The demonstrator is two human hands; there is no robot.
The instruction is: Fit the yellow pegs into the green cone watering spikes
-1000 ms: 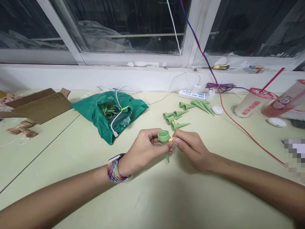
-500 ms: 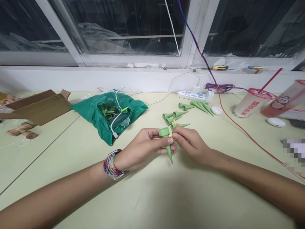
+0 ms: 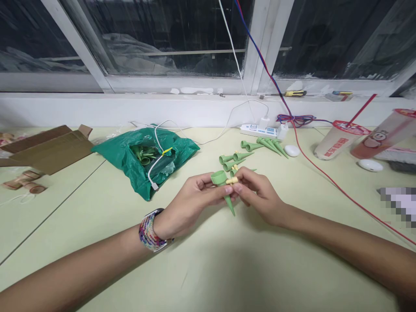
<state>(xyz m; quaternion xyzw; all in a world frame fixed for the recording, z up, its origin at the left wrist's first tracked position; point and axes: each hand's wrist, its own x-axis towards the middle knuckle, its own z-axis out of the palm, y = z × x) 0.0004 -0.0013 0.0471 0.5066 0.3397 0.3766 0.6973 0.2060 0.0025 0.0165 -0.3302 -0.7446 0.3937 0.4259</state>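
My left hand (image 3: 195,199) is closed around a green plastic cone spike (image 3: 223,187), wide threaded end up, tip pointing down toward the table. My right hand (image 3: 258,195) pinches a small yellow knob (image 3: 232,180) against the side of that spike. Just behind my hands lie a few more green spikes (image 3: 234,159) with small yellow pieces among them. Further back is another cluster of green spikes (image 3: 264,144).
An open green plastic bag (image 3: 146,156) with more spikes and a white cable sits at the left. A cardboard box (image 3: 45,147) lies far left. A power strip (image 3: 260,130), red wire (image 3: 328,173), two drink cups (image 3: 338,139) and white oval objects (image 3: 292,150) are at the right.
The spike has tilted and lifted slightly between my hands, and the yellow knob now shows more clearly at its side. Both hands have shifted a little away from me.
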